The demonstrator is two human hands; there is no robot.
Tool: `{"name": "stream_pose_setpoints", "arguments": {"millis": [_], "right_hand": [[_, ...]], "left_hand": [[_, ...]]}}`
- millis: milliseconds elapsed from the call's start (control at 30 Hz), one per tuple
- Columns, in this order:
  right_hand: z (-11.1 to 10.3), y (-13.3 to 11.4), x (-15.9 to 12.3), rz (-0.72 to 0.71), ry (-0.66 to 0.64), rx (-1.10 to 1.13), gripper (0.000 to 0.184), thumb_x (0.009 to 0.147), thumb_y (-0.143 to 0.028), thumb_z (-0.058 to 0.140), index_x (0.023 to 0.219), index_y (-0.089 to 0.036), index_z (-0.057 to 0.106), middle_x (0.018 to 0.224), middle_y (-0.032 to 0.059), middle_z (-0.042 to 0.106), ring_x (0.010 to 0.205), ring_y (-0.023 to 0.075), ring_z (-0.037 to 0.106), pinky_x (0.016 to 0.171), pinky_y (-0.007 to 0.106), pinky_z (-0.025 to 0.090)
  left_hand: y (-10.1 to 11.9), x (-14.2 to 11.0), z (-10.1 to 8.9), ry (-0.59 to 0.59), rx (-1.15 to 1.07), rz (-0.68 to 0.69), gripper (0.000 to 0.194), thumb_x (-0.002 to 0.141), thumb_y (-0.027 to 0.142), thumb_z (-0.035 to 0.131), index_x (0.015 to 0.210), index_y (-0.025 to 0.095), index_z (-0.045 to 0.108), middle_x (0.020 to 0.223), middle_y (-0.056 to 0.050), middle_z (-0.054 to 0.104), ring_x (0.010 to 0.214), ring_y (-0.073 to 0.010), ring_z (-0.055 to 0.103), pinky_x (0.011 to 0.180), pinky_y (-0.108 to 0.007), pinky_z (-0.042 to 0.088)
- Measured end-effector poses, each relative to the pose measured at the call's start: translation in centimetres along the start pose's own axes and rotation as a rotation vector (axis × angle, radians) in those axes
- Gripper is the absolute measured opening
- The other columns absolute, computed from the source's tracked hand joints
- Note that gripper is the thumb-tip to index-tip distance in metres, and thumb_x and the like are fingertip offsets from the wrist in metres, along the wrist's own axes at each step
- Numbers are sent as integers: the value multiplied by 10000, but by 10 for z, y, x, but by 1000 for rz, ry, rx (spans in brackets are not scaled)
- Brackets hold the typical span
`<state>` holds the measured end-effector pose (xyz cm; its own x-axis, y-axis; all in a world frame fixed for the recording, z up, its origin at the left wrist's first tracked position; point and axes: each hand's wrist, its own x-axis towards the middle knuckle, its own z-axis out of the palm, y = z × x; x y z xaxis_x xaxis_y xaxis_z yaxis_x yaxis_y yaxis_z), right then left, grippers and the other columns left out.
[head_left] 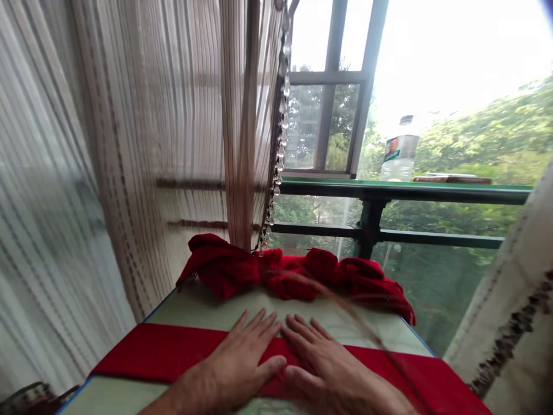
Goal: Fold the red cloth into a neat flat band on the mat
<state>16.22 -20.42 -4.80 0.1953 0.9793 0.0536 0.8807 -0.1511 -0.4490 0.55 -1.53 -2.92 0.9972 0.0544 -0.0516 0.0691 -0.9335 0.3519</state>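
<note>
- Closest to me, the person's left hand [237, 354] and right hand [324, 357] lie palms down on a flat strip of red cloth [164, 351], which runs crosswise over a pale green, blue-edged surface [194, 305].
- If the palms pushed unevenly, I'd guess the strip could skew or pucker; it looks soft, and both its ends seem free of any weight.
- Both hands are flat with the fingers a little apart, pinching nothing. The forearms slant in from either side, the thumbs point at each other just short of meeting, and the longer fingertips reach past the strip's far edge.
- A thin, brownish, blurred strand [345, 305] crosses in front of the right forearm; I can't tell what it is. If it is loose, it might snag.
- At the far edge sits a bunched heap of red cloth with fringe [228, 271]. A careless forward shove could, I'd say, tip it off.
- A striped sheer curtain [181, 115] with clear bead trim [283, 115] hangs down to that heap; tugging the cloth might catch the beads.
- Beyond, a clear plastic bottle with a label [397, 158] stands at the dark green railing [432, 194], well apart from the hands.
</note>
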Motion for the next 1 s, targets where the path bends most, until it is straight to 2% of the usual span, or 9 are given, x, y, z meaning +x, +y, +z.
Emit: {"name": "stream_pose_setpoints", "arguments": {"millis": [100, 233, 400, 533, 700, 833, 933, 1000], "right_hand": [[2, 2, 0, 13, -20, -38, 923, 991, -738, 563, 1687, -181, 325, 1766, 198, 255, 1651, 391, 207, 1341, 631, 149], [-7, -1, -5, 70, -39, -75, 1029, 909, -788, 650, 1688, -203, 321, 1776, 199, 216, 1655, 411, 171, 1336, 658, 129], [-12, 5, -8, 135, 13, -124, 910, 948, -744, 615, 1652, -201, 421, 1765, 178, 308, 1654, 376, 232, 1350, 629, 140], [-6, 11, -5, 157, 17, -147, 929, 915, -724, 666, 1661, -236, 403, 1777, 128, 293, 1661, 343, 224, 1364, 584, 135], [-2, 26, -3, 98, -4, -136, 991, 880, -757, 688, 1676, -267, 357, 1763, 125, 287, 1641, 414, 238, 1337, 677, 157], [6, 53, -5, -6, -35, -142, 935, 906, -711, 695, 1680, -340, 324, 1758, 78, 281, 1628, 435, 245, 1313, 725, 175], [10, 64, -10, -20, -47, -179, 961, 904, -695, 702, 1690, -319, 297, 1763, 82, 261, 1631, 430, 223, 1315, 714, 173], [9, 61, -13, -10, -53, -174, 995, 893, -721, 701, 1693, -293, 294, 1769, 90, 244, 1639, 418, 201, 1325, 692, 154]], "left_hand": [[-4, 0, 7, 39, 1, 27, 704, 1076, 511, 564, 1709, 271, 368, 1772, -73, 264, 1665, -346, 178, 1357, -630, 67], [-2, -2, 7, 47, 11, 51, 702, 1106, 546, 507, 1712, 227, 356, 1772, -111, 271, 1665, -366, 167, 1349, -645, 60], [-5, -5, 3, 40, 17, 46, 730, 1094, 546, 536, 1696, 164, 381, 1766, -155, 277, 1660, -374, 181, 1350, -627, 98], [-11, -9, 0, 26, 14, 23, 763, 1082, 599, 534, 1709, 202, 356, 1781, -122, 246, 1670, -346, 150, 1358, -595, 74], [-8, -10, -6, -54, 15, 9, 826, 1064, 669, 504, 1727, 226, 291, 1795, -111, 169, 1677, -351, 74, 1345, -629, 17], [-13, -7, -1, -19, -16, 6, 841, 1047, 715, 498, 1725, 257, 301, 1794, -94, 204, 1679, -338, 91, 1349, -614, 10], [-20, -7, -3, -9, -23, 0, 871, 994, 719, 601, 1710, 284, 359, 1798, -89, 207, 1674, -361, 136, 1355, -591, 78], [-22, -9, -10, 10, -13, -39, 839, 953, 653, 696, 1666, 279, 465, 1790, -100, 271, 1655, -384, 225, 1350, -551, 167]]}}
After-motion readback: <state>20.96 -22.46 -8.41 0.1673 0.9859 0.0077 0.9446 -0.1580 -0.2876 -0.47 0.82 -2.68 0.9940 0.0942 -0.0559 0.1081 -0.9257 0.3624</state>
